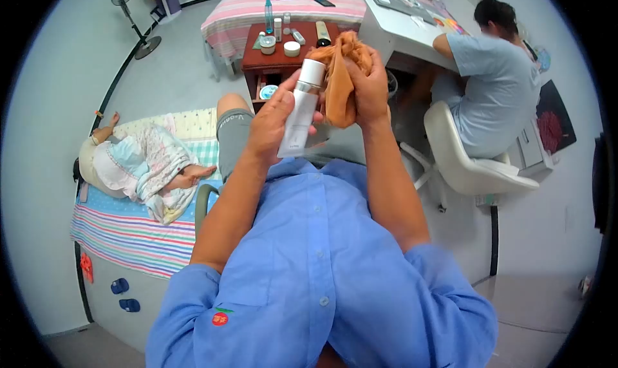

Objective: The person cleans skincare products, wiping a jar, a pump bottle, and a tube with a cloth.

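My left hand (273,120) is wrapped round a white pump-style cosmetic bottle (299,118) with a white cap and a silver collar. The bottle leans slightly, cap up and to the right. In my right hand (371,88) is a bunched orange-brown cloth (340,84), its lower end hanging down in a smooth fold. Bottle and cloth are side by side, close together in front of my chest. Beyond them stands a reddish-brown bedside cabinet (255,59) holding several jars and bottles, among them a white-lidded jar (291,48) and a tall blue bottle (268,15).
A person in a light blue top (492,84) sits on a white chair (444,142) at a white desk (393,30) to the right. Left, someone lies under a blanket (151,165) on a floor mat (138,236). A pink striped bed (225,14) and a fan (147,46) are farther back.
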Available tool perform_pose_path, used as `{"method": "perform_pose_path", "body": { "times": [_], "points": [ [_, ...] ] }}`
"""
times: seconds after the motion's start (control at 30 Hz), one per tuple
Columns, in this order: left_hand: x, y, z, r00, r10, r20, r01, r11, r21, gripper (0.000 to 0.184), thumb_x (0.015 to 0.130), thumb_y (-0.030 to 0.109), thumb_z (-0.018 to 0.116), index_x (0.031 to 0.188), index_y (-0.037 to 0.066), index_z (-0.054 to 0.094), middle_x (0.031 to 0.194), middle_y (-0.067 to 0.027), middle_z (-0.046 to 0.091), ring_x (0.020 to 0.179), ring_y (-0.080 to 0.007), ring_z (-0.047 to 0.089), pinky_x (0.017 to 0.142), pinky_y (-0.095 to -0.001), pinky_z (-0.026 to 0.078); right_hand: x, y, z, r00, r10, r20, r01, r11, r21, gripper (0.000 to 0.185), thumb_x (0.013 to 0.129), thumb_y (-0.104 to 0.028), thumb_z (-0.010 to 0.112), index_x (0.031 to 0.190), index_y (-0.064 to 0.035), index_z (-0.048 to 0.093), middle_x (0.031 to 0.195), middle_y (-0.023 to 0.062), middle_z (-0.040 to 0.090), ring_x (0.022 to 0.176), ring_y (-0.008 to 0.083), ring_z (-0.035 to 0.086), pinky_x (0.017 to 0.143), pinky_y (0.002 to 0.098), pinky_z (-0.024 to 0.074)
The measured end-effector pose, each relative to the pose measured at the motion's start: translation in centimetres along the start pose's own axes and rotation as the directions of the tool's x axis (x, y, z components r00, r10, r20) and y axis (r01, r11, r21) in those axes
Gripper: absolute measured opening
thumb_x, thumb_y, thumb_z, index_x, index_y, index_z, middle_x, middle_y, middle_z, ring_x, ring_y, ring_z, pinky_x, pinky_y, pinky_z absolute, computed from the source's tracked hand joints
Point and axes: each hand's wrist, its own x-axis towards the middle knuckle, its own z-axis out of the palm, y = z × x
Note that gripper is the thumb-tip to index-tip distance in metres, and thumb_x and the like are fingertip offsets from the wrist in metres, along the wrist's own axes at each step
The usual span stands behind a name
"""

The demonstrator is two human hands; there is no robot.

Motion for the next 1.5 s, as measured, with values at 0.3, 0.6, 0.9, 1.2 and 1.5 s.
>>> {"method": "perform_pose_path", "body": {
  "times": [0.3, 0.6, 0.9, 1.2, 1.5],
  "points": [
    [-0.2, 0.3, -0.3, 0.999, -0.03, -0.035, 0.037, 0.968, 0.247, 0.059, 0.11, 0.038, 0.045, 0.158, 0.005, 0.034, 0.127, -0.01, 0.063, 0.105, -0.0173, 0.066, 0.083, -0.0317, 0.06, -0.7, -0.9, 2.7, 0.955, 0.042, 0.293, -0.002, 0.991, -0.137, 0.033, 0.088, -0.011, 0.079, 0.116, -0.0003, 0.063, 0.104, 0.0063, 0.071, 0.093, 0.0119, 0.068, 0.082, 0.0259, 0.0556],
    [1.7, -0.2, 0.9, 0.953, 0.244, -0.179, -0.211, 0.96, 0.186, 0.051, 0.112, 0.027, 0.042, 0.157, 0.006, 0.036, 0.139, -0.0128, 0.058, 0.116, -0.0171, 0.062, 0.097, -0.0308, 0.053, -0.4, 0.9, 3.0, 0.995, -0.059, -0.078, 0.042, 0.979, -0.197, 0.037, 0.09, -0.017, 0.079, 0.117, 0.0027, 0.063, 0.107, 0.009, 0.071, 0.093, 0.0153, 0.069, 0.083, 0.0287, 0.0558],
    [1.7, -1.1, 2.0, 0.934, 0.328, -0.144, -0.266, 0.904, 0.334, 0.048, 0.112, 0.021, 0.042, 0.156, 0.001, 0.038, 0.151, -0.0107, 0.049, 0.135, -0.0166, 0.05, 0.113, -0.0299, 0.04, -0.6, 1.0, 5.5, 0.985, -0.173, -0.025, 0.161, 0.953, -0.256, 0.03, 0.092, -0.02, 0.076, 0.109, 0.0014, 0.065, 0.104, 0.0098, 0.072, 0.09, 0.0153, 0.069, 0.08, 0.0302, 0.055],
    [6.2, 1.7, 0.7, 0.895, 0.388, -0.22, -0.372, 0.921, 0.113, 0.048, 0.112, 0.02, 0.038, 0.158, 0.005, 0.032, 0.14, -0.0149, 0.055, 0.123, -0.0208, 0.059, 0.104, -0.0341, 0.05, -4.1, 2.8, 6.5, 0.931, -0.342, 0.13, 0.35, 0.726, -0.592, 0.033, 0.091, -0.018, 0.075, 0.115, -0.0012, 0.058, 0.104, 0.0167, 0.066, 0.096, 0.031, 0.066, 0.085, 0.0406, 0.0513],
    [3.4, -0.5, 1.9, 0.959, 0.225, -0.174, -0.157, 0.929, 0.334, 0.051, 0.112, 0.021, 0.041, 0.159, 0.004, 0.031, 0.145, -0.0112, 0.053, 0.124, -0.0162, 0.057, 0.106, -0.0296, 0.047, -1.0, 0.2, 4.6, 0.95, -0.301, -0.088, 0.249, 0.894, -0.372, 0.03, 0.092, -0.019, 0.075, 0.11, -0.0002, 0.06, 0.101, 0.0104, 0.071, 0.091, 0.0177, 0.067, 0.082, 0.0335, 0.0538]
  ]
}}
